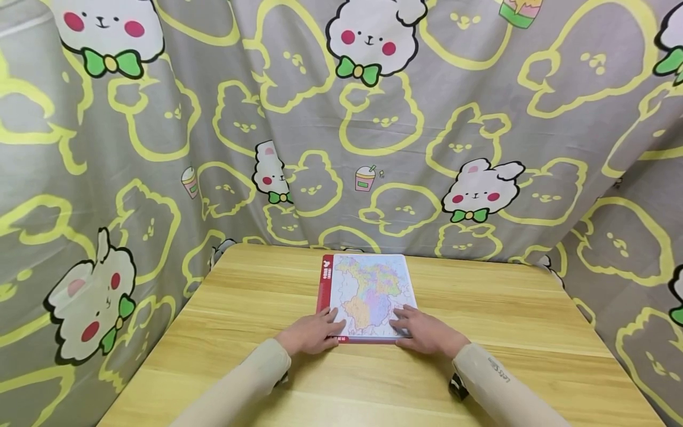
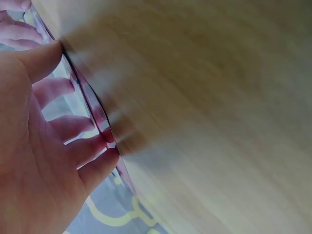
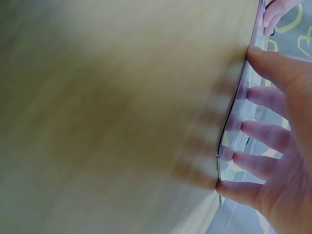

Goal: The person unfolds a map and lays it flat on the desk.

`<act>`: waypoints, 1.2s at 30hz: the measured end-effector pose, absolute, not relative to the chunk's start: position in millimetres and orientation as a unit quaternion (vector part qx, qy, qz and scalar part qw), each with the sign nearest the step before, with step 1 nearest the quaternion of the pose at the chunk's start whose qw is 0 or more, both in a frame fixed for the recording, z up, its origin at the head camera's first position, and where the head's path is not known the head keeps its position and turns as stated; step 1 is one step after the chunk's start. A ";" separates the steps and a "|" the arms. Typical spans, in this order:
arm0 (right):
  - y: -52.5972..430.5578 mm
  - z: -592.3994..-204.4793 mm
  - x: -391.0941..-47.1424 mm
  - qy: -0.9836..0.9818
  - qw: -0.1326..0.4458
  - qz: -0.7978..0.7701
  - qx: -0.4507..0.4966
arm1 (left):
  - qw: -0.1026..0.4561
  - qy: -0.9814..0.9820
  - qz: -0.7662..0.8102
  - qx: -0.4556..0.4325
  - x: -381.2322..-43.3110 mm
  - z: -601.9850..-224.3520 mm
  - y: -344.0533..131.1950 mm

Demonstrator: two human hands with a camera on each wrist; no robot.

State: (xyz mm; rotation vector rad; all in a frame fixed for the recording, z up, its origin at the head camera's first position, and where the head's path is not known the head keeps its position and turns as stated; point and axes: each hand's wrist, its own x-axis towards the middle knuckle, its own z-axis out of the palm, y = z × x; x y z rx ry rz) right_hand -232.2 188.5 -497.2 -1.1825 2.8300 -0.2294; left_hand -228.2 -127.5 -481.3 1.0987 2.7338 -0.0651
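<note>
A flat rectangular map sheet or board (image 1: 370,284) with a red band along its left side and a coloured printed map lies on the wooden table. A red edge shows below it at the near side, so there may be a second layer underneath. My left hand (image 1: 311,333) rests at its near left corner, fingers spread and extended onto the surface. At the near right corner, my right hand (image 1: 431,333) touches it with spread fingers too. In both wrist views, the left hand (image 2: 44,141) and right hand (image 3: 287,161) have fingertips and thumb against the map's edge and surface.
The wood-grain table (image 1: 256,296) extends on both sides of the map. Behind and around it hangs a grey curtain (image 1: 315,124) with cartoon rabbits and yellow outlines, close to the table's far edge. Dark wrist devices (image 1: 457,386) show below the sleeves.
</note>
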 end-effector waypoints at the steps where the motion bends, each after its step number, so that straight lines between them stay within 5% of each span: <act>1: 188.3 -497.0 -232.2 0.921 0.035 -0.075 -0.381 | 0.096 0.924 -0.023 0.371 -228.5 -481.6 -127.9; 36: 143.9 -479.6 -233.3 0.917 0.017 -0.063 -0.395 | 0.113 0.943 -0.004 0.312 -232.2 -483.9 -149.8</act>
